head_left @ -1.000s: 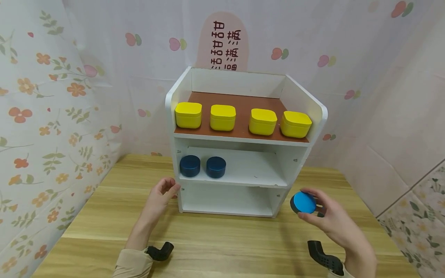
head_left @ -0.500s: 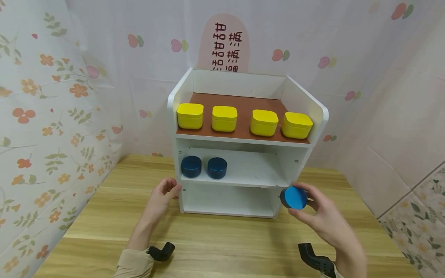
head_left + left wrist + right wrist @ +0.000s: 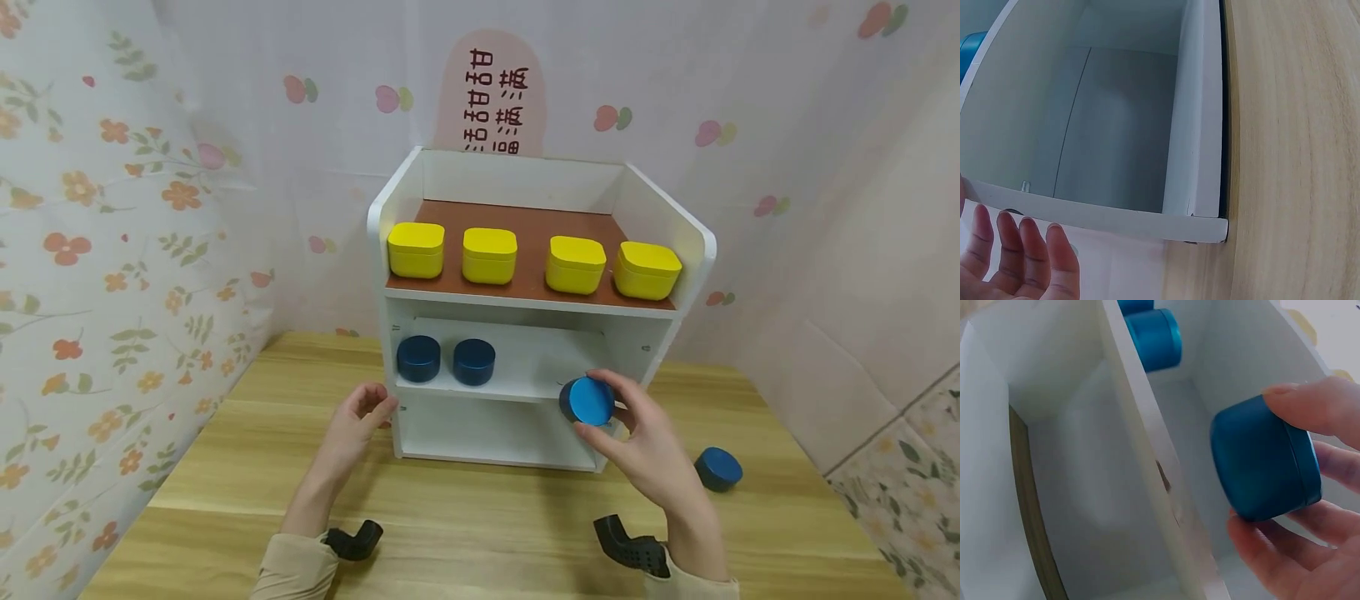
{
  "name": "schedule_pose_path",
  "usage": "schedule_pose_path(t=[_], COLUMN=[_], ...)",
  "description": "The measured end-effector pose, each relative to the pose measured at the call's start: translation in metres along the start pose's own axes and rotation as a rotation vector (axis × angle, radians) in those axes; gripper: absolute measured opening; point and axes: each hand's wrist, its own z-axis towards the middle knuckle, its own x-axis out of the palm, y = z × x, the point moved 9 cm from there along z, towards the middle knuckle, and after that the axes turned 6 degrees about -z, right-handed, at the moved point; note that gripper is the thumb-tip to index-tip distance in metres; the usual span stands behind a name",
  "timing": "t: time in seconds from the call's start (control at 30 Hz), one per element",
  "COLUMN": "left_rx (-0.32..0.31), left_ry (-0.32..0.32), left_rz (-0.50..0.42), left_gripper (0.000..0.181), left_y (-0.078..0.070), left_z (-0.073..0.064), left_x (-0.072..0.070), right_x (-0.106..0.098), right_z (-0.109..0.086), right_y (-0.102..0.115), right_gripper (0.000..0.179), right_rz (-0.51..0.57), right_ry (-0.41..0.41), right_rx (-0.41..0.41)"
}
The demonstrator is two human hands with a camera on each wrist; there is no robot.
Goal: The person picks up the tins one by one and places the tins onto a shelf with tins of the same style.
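Observation:
My right hand (image 3: 648,446) grips a round blue tin (image 3: 588,402) between thumb and fingers, just in front of the right end of the middle shelf. In the right wrist view the tin (image 3: 1260,462) is tilted, off the shelf board. Two dark blue tins (image 3: 418,358) (image 3: 474,362) stand at the left of that shelf. My left hand (image 3: 348,433) is at the lower left side of the white shelf unit (image 3: 495,392), holding nothing. Its fingers (image 3: 1025,250) are loosely bent beside the panel edge in the left wrist view; whether they touch it I cannot tell.
Several yellow boxes (image 3: 489,256) line the brown top shelf. Another blue tin (image 3: 718,468) lies on the wooden table (image 3: 480,533) to the right of my right arm. Patterned cloth (image 3: 315,200) hangs behind and beside the unit.
My right hand has carried the blue tin leftward and up to the middle shelf's front. The tin on the table has come into sight. My left hand stays by the unit's side.

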Motion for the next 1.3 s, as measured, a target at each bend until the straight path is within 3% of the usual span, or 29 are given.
schedule_pose_path(t=[0.57,0.87,1.3], left_rx=[-0.001,0.014,-0.002], left_ry=[0.008,0.005,0.013], left_rz=[0.004,0.004,0.0], left_gripper=[0.025,0.026,0.025], left_y=[0.0,0.0,0.0], left_z=[0.001,0.0,0.0], left_x=[0.002,-0.001,0.0], right_x=[0.025,0.038,0.049], right_z=[0.048,0.063,0.072], right_y=[0.007,0.008,0.003], right_gripper=[0.06,0.059,0.06], right_rz=[-0.078,-0.078,-0.111], right_ry=[0.112,0.187,0.233], right_rx=[0.054,0.057,0.084])
